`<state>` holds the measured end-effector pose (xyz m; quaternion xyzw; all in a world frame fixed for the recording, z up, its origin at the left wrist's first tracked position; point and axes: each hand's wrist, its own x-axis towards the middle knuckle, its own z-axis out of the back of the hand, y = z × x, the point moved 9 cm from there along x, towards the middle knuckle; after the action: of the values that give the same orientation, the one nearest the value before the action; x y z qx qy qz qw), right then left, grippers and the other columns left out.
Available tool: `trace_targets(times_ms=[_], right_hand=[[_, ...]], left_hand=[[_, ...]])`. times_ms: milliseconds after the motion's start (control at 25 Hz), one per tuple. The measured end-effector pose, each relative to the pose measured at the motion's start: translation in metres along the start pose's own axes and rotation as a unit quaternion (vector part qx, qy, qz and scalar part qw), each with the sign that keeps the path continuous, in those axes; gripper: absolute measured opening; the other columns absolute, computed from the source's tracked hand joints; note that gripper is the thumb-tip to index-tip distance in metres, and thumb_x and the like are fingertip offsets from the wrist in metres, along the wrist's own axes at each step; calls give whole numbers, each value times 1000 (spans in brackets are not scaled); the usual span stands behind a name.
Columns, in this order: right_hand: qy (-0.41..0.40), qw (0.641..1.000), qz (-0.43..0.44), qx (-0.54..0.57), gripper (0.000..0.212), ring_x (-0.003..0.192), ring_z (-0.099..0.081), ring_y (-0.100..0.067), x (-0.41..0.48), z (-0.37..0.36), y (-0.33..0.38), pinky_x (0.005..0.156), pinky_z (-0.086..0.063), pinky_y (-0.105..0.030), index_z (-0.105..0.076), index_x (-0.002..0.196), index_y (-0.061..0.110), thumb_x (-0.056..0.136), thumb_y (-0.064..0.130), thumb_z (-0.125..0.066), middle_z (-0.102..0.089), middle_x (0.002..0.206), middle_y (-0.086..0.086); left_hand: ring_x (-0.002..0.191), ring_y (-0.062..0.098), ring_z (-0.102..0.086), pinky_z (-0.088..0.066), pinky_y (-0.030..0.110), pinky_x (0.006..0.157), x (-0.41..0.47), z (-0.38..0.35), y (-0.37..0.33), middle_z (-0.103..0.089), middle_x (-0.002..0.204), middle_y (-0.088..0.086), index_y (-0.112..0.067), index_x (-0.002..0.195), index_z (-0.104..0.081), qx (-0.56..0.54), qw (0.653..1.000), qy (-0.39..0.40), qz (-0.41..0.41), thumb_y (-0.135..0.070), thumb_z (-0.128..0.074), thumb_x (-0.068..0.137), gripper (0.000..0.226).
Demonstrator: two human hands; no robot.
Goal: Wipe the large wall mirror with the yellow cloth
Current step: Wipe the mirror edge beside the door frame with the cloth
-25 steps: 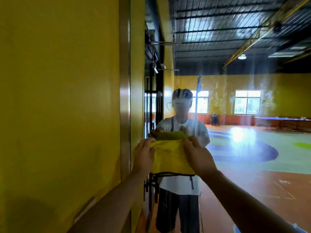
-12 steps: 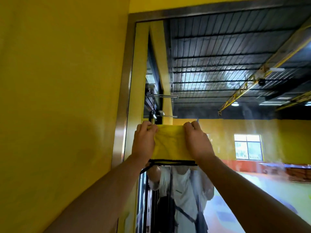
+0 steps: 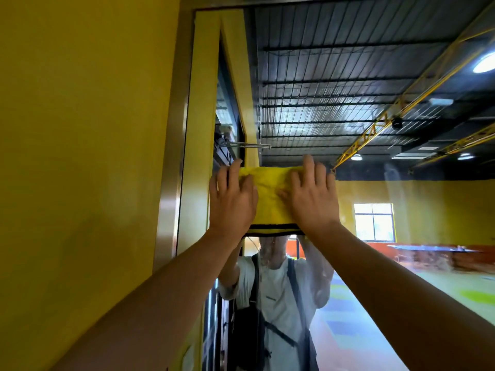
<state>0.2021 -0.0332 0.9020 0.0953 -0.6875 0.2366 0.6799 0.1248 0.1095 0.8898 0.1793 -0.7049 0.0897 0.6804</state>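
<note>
Wiping up high
Left hand point(image 3: 233, 202) and right hand point(image 3: 310, 199), fingers straight, pin the yellow cloth point(image 3: 270, 196) between them on the mirror point(image 3: 348, 76). Weak pressing may let it drop.

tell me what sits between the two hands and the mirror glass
The yellow cloth: in the head view the left hand and right hand press it flat against the mirror, fingers straight.
</note>
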Motion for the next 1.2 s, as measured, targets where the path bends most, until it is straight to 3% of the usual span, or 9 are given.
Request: trace_targets(times_ms=[80, 200, 360, 560, 880, 1200], right_hand=[[-70, 994, 85, -13, 23, 119, -52, -43, -8, 6, 17, 100, -39, -51, -60, 116, 7, 96, 18, -62, -46, 141, -24], [-60, 987, 146, 38, 36, 147, -36, -43, -20, -8, 33, 121, -28, -56, -57, 131, -4, 99, 7, -43, -38, 157, -25], [9, 987, 100, 125, 56, 155, -23, -30, -31, -29, 26, 125, -24, -48, -36, 155, 2, 106, 27, -29, -26, 166, -16], [27, 990, 89, 102, 63, 159, -1, -26, -20, -38, 19, 129, -9, -45, -15, 163, 14, 108, 44, -19, -6, 171, -12], [-30, 989, 105, 100, 59, 157, -13, -32, -46, -42, 13, 127, -14, -48, -27, 161, 13, 109, 41, -28, -18, 169, -15], [-35, 987, 106, 115, 58, 157, -12, -33, -116, -40, 19, 126, -17, -51, -26, 161, 10, 110, 39, -31, -17, 168, -17]], left_hand=[[141, 35, -39, -29, 51, 117, -4, -8, -12, -46, 150, 15, -6, 128, -62, 6, 999, 23, -44, -36, -43, 104, 43], [151, 31, -27, -23, 51, 122, -14, -23, -12, -38, 158, 15, -6, 145, -48, -45, 996, 47, -54, -33, -37, 107, 48], [156, 26, 0, -13, 49, 126, -24, -36, -13, -11, 169, 8, -25, 160, -22, -97, 990, 86, -57, -33, -31, 109, 52], [156, 24, 6, -9, 51, 126, -16, -38, -15, -5, 170, 4, -29, 161, -16, -92, 992, 80, -29, -43, -19, 108, 54], [156, 27, -2, -12, 53, 124, -46, -41, -26, -13, 168, 7, -27, 160, -22, -94, 993, 63, -29, -40, -22, 108, 53], [156, 28, -3, -16, 54, 123, -109, -37, -41, -12, 169, 8, -20, 160, -21, -97, 992, 73, -34, -36, -28, 109, 54]])
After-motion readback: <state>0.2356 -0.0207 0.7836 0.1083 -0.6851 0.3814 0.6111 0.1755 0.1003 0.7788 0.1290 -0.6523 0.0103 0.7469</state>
